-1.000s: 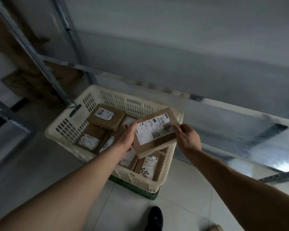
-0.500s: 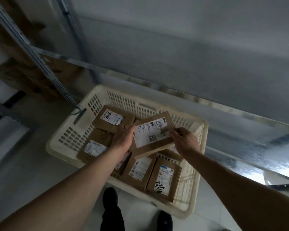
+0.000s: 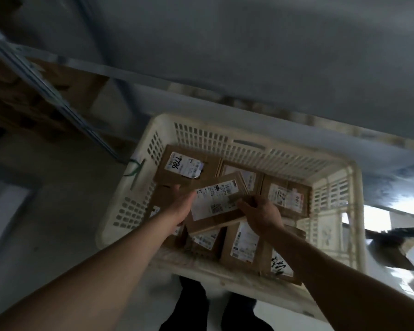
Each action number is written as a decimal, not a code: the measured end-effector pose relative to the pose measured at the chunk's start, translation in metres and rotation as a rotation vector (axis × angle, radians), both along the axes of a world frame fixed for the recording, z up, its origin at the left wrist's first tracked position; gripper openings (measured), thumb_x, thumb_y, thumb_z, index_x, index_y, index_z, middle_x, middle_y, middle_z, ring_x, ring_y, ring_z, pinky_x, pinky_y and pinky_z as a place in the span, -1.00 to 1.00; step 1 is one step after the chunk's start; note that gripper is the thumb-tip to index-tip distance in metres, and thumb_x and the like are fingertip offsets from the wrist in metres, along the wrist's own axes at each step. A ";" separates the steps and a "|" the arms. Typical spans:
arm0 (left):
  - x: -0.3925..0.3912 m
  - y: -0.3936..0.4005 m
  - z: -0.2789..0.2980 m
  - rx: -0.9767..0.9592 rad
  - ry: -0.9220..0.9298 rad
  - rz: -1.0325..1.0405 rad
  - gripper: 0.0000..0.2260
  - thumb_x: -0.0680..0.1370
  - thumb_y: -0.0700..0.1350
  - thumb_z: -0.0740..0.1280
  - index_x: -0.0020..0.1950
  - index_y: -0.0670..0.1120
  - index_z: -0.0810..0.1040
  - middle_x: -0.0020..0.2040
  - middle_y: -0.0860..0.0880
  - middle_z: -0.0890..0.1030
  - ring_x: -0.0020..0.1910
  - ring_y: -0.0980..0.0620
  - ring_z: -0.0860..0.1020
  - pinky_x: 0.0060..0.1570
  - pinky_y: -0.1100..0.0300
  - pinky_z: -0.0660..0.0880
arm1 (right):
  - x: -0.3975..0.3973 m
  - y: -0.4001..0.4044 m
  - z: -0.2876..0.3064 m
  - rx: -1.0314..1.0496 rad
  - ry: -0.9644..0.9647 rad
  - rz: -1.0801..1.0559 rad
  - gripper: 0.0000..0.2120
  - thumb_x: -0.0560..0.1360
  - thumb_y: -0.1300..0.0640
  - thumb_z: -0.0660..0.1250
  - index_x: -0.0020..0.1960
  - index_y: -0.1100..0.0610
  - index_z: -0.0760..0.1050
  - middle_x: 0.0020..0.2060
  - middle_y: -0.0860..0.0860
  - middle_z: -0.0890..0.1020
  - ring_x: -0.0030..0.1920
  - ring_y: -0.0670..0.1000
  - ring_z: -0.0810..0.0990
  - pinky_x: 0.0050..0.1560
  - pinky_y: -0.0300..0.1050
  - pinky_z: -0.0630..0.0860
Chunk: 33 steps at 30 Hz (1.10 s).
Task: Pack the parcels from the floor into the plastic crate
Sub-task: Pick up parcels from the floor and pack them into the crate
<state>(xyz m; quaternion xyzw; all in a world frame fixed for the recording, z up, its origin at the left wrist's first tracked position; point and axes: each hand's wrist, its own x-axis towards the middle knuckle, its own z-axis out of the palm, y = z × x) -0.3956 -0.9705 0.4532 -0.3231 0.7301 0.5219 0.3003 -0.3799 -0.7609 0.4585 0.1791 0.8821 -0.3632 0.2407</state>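
Inside the cream crate (image 3: 332, 237), labelled cardboard parcels (image 3: 286, 198), one (image 3: 216, 204) between both hands.

Parcel storeroom: metal shelving (image 3: 58, 96), labelled parcels (image 3: 189, 168), crate (image 3: 249, 139).

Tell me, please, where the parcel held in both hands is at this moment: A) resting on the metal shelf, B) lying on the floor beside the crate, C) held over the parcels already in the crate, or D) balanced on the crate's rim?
C: the left hand and right hand hold the parcel by its two ends, within the walls of the crate and above the boxes packed in it.
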 end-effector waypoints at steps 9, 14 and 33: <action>0.002 -0.062 -0.031 -0.094 -0.186 -0.013 -0.43 0.44 0.04 0.33 0.41 -0.11 0.32 0.22 -0.17 0.51 0.09 -0.15 0.53 -0.12 0.06 0.55 | -0.016 -0.065 -0.034 0.038 -0.117 0.049 -0.77 0.55 -0.11 0.32 0.14 -0.04 0.52 -0.11 -0.06 0.60 -0.09 0.02 0.56 -0.14 -0.10 0.48; 0.004 -0.093 -0.054 -0.103 -0.255 -0.015 -0.67 0.40 0.00 0.38 0.10 -0.13 0.57 0.03 -0.13 0.62 0.00 -0.13 0.60 -0.14 0.04 0.60 | -0.028 -0.100 -0.055 0.036 -0.139 0.128 -0.79 0.54 -0.10 0.30 0.13 -0.07 0.53 -0.19 -0.14 0.56 -0.18 -0.07 0.54 -0.17 -0.14 0.48; -0.001 -0.102 -0.079 -0.386 -0.118 -0.341 -0.73 0.50 -0.06 0.27 0.15 -0.09 0.58 0.09 -0.09 0.63 0.07 -0.14 0.60 0.00 0.11 0.54 | -0.023 -0.179 -0.112 -0.348 -0.440 -0.011 -0.51 0.48 0.26 0.36 0.38 0.05 0.39 -0.07 -0.04 0.60 -0.14 -0.05 0.59 0.00 0.07 0.65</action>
